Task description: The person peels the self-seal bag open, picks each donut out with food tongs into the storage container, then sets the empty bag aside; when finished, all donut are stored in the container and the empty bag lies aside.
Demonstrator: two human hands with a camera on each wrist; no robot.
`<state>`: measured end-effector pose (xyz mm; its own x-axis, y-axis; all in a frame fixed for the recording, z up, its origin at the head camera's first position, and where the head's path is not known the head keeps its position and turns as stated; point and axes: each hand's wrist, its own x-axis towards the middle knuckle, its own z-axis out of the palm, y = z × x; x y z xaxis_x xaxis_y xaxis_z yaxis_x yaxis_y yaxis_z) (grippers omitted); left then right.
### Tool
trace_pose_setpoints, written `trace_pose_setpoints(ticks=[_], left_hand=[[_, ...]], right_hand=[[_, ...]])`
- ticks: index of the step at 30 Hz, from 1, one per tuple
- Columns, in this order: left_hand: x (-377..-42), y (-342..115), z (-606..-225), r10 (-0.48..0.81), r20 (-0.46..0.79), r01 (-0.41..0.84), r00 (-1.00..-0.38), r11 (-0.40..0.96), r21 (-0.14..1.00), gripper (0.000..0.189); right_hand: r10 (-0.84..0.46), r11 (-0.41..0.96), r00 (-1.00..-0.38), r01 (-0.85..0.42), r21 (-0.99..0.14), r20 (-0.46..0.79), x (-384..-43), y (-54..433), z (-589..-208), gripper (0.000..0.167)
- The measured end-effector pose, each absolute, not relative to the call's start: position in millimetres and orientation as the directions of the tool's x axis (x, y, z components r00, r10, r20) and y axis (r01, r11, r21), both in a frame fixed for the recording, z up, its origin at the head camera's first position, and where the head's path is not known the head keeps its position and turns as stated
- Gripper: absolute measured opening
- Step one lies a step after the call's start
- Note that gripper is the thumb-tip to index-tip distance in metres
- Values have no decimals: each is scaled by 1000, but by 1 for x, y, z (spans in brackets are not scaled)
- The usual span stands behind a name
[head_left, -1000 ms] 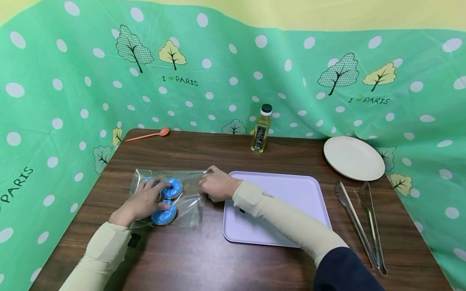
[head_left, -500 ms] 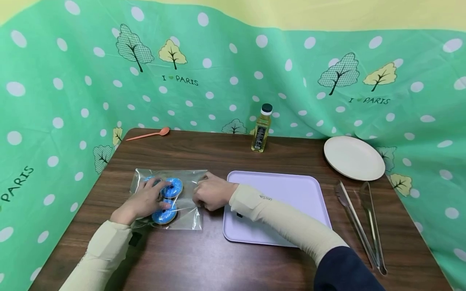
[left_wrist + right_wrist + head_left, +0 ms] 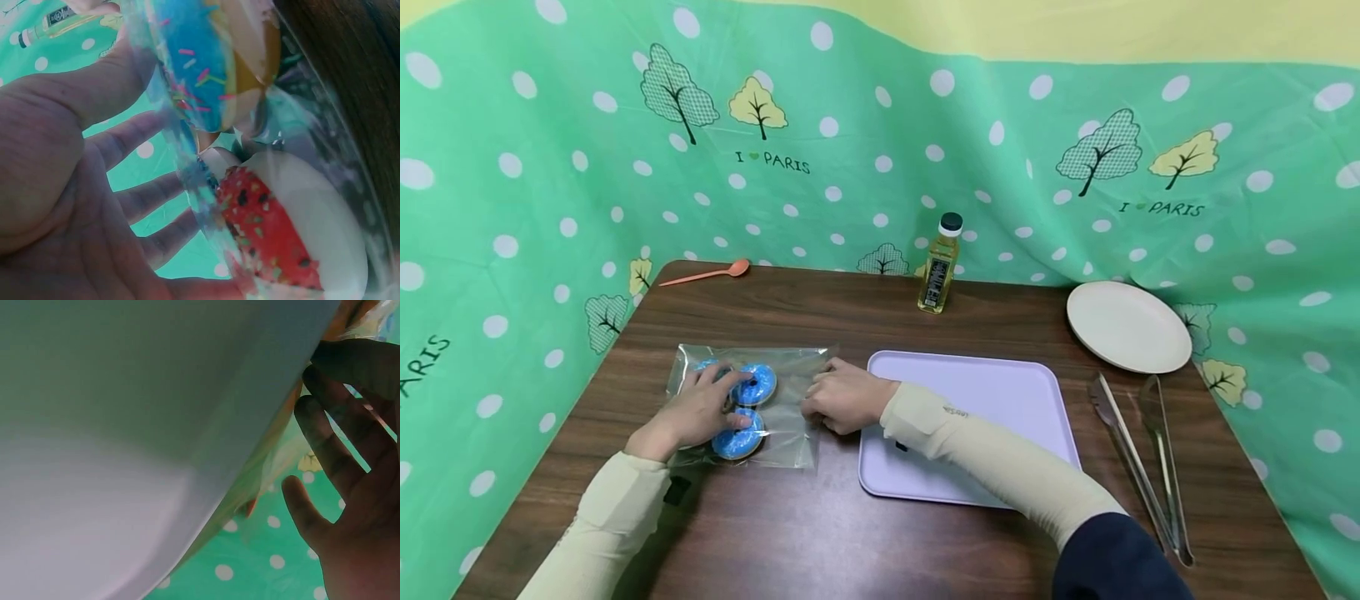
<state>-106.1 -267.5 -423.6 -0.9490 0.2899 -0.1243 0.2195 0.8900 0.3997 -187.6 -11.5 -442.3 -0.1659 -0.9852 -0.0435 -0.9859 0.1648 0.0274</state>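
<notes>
- Gently, left of the tray point(image 3: 1000, 408), left hand point(image 3: 691, 410), grip spread, should steady donuts point(image 3: 733, 442).
- Nearer it, right hand point(image 3: 847, 398), grip pinching clear bag point(image 3: 792, 442), should tug evenly.

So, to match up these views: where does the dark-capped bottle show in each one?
Head: the bottle stands near the far edge of the table, right of the picture's middle.
Left wrist: top-left corner, slanted, cap toward the left.
Right wrist: not in it.
Shared landmark: the green cloth with white dots, seen in all three.
</notes>
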Motion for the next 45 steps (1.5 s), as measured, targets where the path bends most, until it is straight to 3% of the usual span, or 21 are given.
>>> trace_pose_setpoints(ticks=[9,19,26,35,45], left_hand=[[-106,-266,-424,284,-126,214,-951,893,396,66],[-106,-267,-423,262,-157,182,-952,899,397,66],[-106,-265,-420,275,-147,197,-950,894,402,66],[-107,-270,-419,273,-153,194,-950,898,396,66],[-108,-270,-420,277,-144,202,-950,898,391,64]], right_hand=[[-996,83,-83,-996,21,-28,-180,-16,-443,12],[-991,136,-134,-990,-40,-28,-182,-8,-446,15],[-998,66,-65,-995,-73,-17,-173,-16,-443,15],[-994,110,-108,-992,-69,-33,-171,-6,-441,22],[-998,55,-54,-998,-20,-37,-158,-3,-441,21]])
